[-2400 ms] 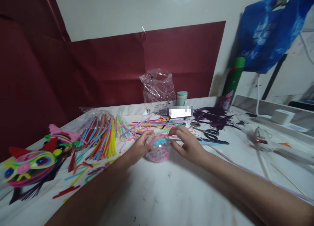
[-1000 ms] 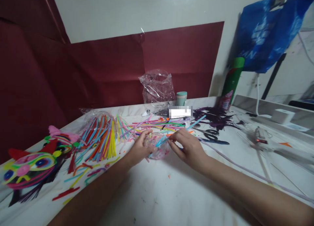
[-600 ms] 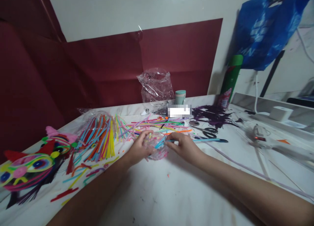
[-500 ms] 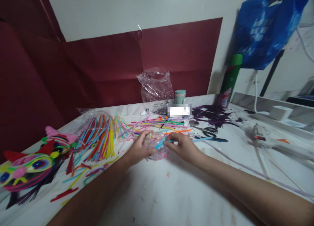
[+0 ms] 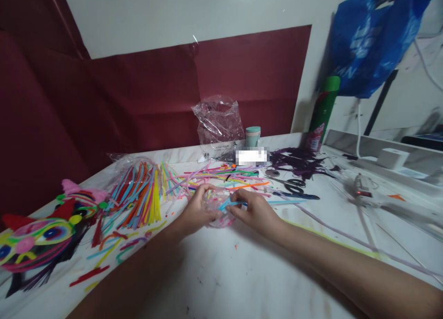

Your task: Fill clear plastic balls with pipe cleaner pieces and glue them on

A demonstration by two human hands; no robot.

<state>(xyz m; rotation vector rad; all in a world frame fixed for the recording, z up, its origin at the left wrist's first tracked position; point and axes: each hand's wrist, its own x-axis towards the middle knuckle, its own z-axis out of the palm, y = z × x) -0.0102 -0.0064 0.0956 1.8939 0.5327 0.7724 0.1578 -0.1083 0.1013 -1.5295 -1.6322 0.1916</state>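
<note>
My left hand [image 5: 195,213] is curled round a clear plastic piece [image 5: 221,223] with pink and yellow bits showing in it; its exact shape is partly hidden by the fingers. In my right hand [image 5: 251,211], pinched between thumb and fingers, is a light blue pipe cleaner [image 5: 282,202]. One end of it lies over the clear plastic, close to my left thumb, and the long tail sticks out to the right. Both hands are close together over the white marbled table [image 5: 221,277].
Bundled pipe cleaners [image 5: 140,194] and two colourful cat-like masks [image 5: 38,240] lie left. Behind my hands are loose pipe cleaners [image 5: 221,173] and a clear bag [image 5: 221,125]. Black scissors [image 5: 294,186], purple shreds [image 5: 297,162], a green spray can [image 5: 324,111] and a glue gun [image 5: 391,203] are right.
My right hand has shifted slightly left, closer to my left hand, with the blue pipe cleaner. My right forearm is a little lower, and a yellow strip beyond it shows more.
</note>
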